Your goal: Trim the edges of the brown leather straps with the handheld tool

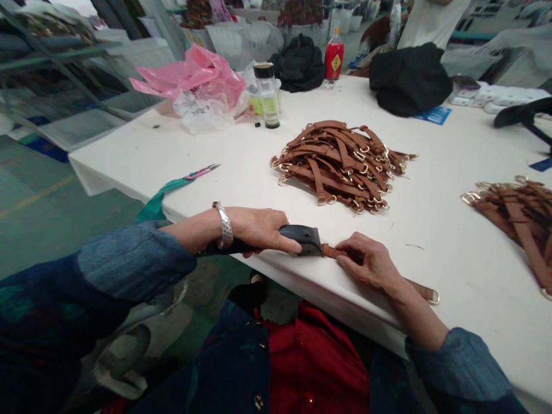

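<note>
My left hand [263, 229], with a silver bracelet at the wrist, is wrapped round a black handheld tool [304, 238] at the table's front edge. The tool's square end touches the end of a brown strap [425, 291]. My right hand [366, 261] pinches that strap just right of the tool. The strap runs under the right hand and comes out beyond it, ending in a metal ring on the table. Behind my hands lies a large pile of brown straps [334, 164] with gold-coloured rings.
A second strap pile [517, 215] lies at the right. Pink-handled scissors [200, 172] with green cloth are at the left. Behind stand a pink bag [204, 75], a glass bottle [269, 100], a red bottle [334, 57] and a black cloth item [409, 77] on the white table [125, 152].
</note>
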Action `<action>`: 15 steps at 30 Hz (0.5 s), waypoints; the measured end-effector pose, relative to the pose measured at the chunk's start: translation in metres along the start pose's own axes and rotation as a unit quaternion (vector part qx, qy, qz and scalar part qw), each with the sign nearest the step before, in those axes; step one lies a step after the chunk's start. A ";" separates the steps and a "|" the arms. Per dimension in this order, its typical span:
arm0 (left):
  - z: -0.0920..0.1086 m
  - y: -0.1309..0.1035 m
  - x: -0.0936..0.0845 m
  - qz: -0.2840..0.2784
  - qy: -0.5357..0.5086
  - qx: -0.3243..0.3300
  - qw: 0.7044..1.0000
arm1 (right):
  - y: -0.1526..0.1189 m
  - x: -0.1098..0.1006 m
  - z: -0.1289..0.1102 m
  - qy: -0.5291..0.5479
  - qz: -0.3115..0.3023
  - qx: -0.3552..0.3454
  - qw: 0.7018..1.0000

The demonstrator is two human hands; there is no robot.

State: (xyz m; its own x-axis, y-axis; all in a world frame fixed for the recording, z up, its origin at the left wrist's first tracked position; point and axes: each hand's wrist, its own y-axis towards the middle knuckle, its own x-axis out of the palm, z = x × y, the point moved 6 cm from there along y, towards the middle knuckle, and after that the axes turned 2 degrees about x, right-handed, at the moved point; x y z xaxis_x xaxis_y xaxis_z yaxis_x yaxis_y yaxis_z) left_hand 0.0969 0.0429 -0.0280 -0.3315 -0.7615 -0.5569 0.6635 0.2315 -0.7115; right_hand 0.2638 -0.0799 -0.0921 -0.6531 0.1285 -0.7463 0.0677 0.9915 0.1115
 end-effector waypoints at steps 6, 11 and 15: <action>0.003 0.000 -0.002 0.011 0.036 0.011 0.999 | 0.000 0.002 0.000 -0.018 -0.003 0.002 1.000; 0.005 0.008 0.001 0.002 0.000 0.015 1.000 | 0.000 0.003 0.001 -0.017 -0.007 0.009 1.000; -0.012 0.006 0.004 -0.007 -0.044 0.008 0.999 | 0.000 0.002 0.000 -0.004 -0.008 0.006 1.000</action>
State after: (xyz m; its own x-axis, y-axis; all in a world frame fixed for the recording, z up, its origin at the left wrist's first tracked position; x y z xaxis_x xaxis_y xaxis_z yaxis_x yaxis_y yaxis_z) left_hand 0.0919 0.0484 -0.0394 -0.2811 -0.8148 -0.5071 0.6695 0.2121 -0.7119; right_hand 0.2623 -0.0795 -0.0941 -0.6483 0.1133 -0.7529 0.0666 0.9935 0.0922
